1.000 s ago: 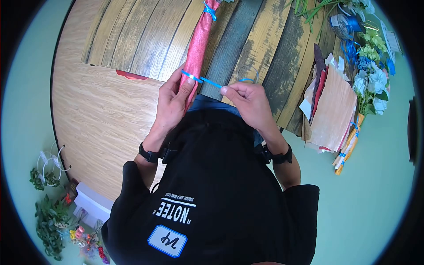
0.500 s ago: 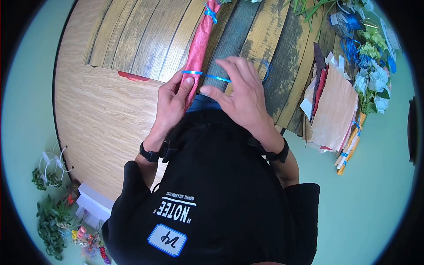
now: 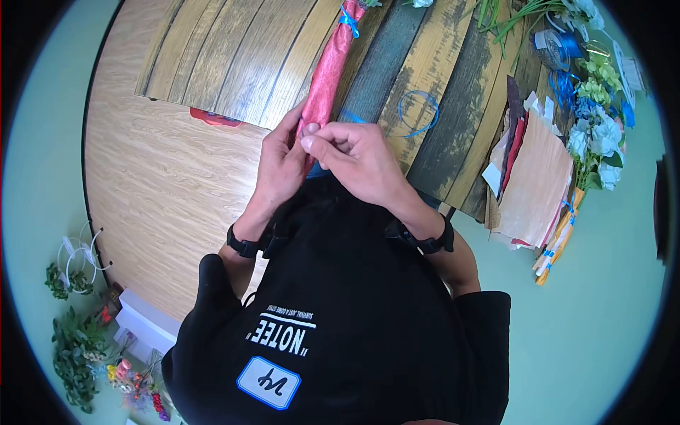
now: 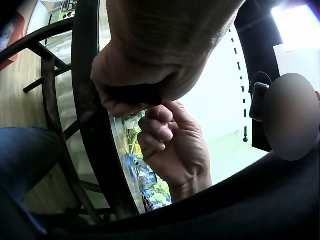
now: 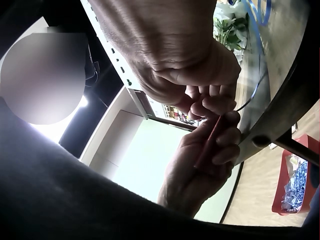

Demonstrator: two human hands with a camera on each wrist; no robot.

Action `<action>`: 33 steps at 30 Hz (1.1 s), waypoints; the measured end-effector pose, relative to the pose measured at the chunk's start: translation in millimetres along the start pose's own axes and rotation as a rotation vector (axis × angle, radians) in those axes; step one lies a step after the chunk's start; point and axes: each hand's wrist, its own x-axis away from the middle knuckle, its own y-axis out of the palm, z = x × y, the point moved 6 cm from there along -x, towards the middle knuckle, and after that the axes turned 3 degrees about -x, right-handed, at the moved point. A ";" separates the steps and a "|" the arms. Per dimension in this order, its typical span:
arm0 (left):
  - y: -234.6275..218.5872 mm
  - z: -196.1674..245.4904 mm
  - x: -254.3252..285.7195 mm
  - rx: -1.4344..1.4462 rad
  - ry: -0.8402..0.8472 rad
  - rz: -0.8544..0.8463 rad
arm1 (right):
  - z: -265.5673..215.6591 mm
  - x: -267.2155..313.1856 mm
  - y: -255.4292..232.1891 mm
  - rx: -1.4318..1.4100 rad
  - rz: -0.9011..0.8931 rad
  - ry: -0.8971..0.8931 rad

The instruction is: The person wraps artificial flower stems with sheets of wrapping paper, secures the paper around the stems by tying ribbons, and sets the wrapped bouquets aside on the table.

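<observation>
A pink paper-wrapped bouquet stem (image 3: 327, 81), with a blue ribbon bow (image 3: 348, 23) near its far end, slants over the table's near edge. Around its lower end my left hand (image 3: 282, 161) is curled, thumb on top. My right hand (image 3: 361, 161) is close against that thumb, its thumb and index finger pinching the thin blue ribbon. From between the hands the ribbon (image 5: 256, 91) trails away in the right wrist view, and in the head view its slack loop (image 3: 437, 113) lies on the boards. Both hands hide the spot where the ribbon meets the wrap.
Wrapping paper sheets (image 3: 535, 177) overhang the wooden table (image 3: 432, 64) at right, beside a finished bouquet of pale blue flowers (image 3: 605, 131). Ribbon spools (image 3: 556, 46) and green stems (image 3: 513, 25) lie farther back. A red bin (image 5: 298, 175) stands on the floor below.
My right hand let its fingers spread half a second ago, then came left to the left thumb and pinched there. The ribbon band round the wrap is now covered. My left hand keeps its grip.
</observation>
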 end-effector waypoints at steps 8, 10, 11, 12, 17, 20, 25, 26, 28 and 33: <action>-5.2 -10.7 -0.2 -0.053 -0.041 0.022 | -6.8 2.7 -2.3 -0.116 -0.074 0.074; -4.4 -9.7 1.4 -0.048 -0.037 0.022 | -6.6 3.3 0.3 -0.173 -0.106 0.115; -2.8 -5.2 2.0 -0.100 -0.024 0.026 | -7.7 3.3 2.7 -0.147 -0.123 0.114; -2.1 -2.0 1.3 -0.152 -0.008 0.030 | -8.5 2.7 4.1 -0.119 -0.141 0.111; -2.0 -1.8 -1.5 -0.106 -0.067 0.063 | -18.0 0.4 -14.1 0.042 -0.002 -0.050; -6.2 3.0 -0.9 -0.157 -0.094 0.079 | -30.6 -2.8 -35.1 0.379 0.240 -0.365; -9.2 2.5 -1.6 -0.163 -0.112 0.090 | -17.1 -13.3 -34.2 0.562 0.204 -0.352; -11.8 -0.1 -0.9 -0.167 -0.138 0.085 | -16.4 -13.9 -32.1 0.561 0.201 -0.354; -12.8 -1.5 -0.5 -0.172 -0.163 0.081 | -14.4 -15.4 -29.5 0.583 0.202 -0.323; -12.1 7.7 1.5 -0.060 -0.163 0.039 | 2.6 -23.3 -31.9 0.252 0.063 -0.082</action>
